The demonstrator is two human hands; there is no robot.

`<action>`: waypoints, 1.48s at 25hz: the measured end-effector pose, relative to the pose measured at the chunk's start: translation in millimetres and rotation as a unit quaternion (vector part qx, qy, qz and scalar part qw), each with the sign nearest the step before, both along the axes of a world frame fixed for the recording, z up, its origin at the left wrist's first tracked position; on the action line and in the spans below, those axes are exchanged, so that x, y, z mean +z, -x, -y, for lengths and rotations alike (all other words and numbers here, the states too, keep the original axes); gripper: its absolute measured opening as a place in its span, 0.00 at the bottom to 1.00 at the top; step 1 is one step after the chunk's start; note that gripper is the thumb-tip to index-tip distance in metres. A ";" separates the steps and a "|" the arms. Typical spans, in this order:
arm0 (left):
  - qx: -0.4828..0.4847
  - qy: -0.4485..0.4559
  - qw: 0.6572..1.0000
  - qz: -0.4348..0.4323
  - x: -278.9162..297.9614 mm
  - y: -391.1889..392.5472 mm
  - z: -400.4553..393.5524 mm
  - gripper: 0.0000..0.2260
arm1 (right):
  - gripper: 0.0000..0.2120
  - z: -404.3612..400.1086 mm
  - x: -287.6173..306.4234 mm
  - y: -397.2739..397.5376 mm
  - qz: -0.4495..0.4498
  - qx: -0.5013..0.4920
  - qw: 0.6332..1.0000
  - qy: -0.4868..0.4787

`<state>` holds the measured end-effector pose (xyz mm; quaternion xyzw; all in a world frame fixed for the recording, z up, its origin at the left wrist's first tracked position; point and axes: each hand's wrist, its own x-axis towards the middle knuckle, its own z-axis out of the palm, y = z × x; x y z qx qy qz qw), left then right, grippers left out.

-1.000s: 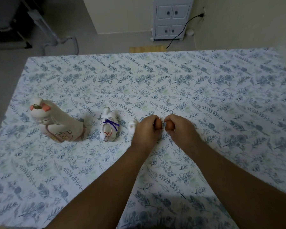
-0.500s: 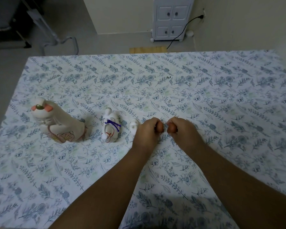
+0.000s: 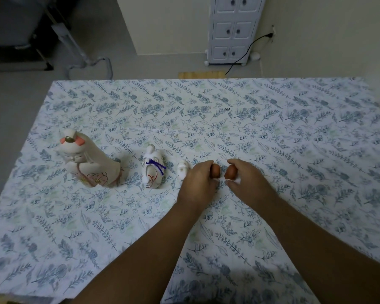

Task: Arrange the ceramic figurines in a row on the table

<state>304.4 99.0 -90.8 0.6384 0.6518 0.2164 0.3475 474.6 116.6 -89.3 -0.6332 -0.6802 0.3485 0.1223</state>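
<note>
Two small brown figurines in hand, one per grip: left hand (image 3: 199, 183) pinching the left brown figurine (image 3: 215, 170), right hand (image 3: 247, 182) pinching the right brown figurine (image 3: 230, 172), both low over the counter (image 3: 294, 139) at the right end of the row. Already standing to the left: tall white figurine (image 3: 86, 161), rabbit with purple cord (image 3: 153, 172), tiny white figurine (image 3: 182, 170). Best to set both down upright, in line with those three, a like gap between, then release gently, fingers lifted straight off to avoid a topple.
</note>
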 end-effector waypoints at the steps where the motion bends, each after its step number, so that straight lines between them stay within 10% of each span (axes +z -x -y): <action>1: 0.008 -0.001 1.000 -0.004 4.8 -0.5 3.5 0.08 | 0.27 2.0 4.4 -0.7 0.002 -0.003 1.000 0.001; 22: 0.147 -0.134 0.957 -0.212 93.3 119.9 119.8 0.29 | 0.31 65.1 89.8 112.8 0.124 0.196 0.962 -0.141; 30: 0.225 -0.116 0.958 -0.132 92.2 254.0 94.6 0.30 | 0.36 32.5 104.7 247.3 0.083 0.202 0.969 -0.118; 37: 0.090 -0.040 0.995 0.031 76.2 315.3 49.7 0.34 | 0.38 10.1 92.4 314.5 -0.079 0.103 0.992 -0.005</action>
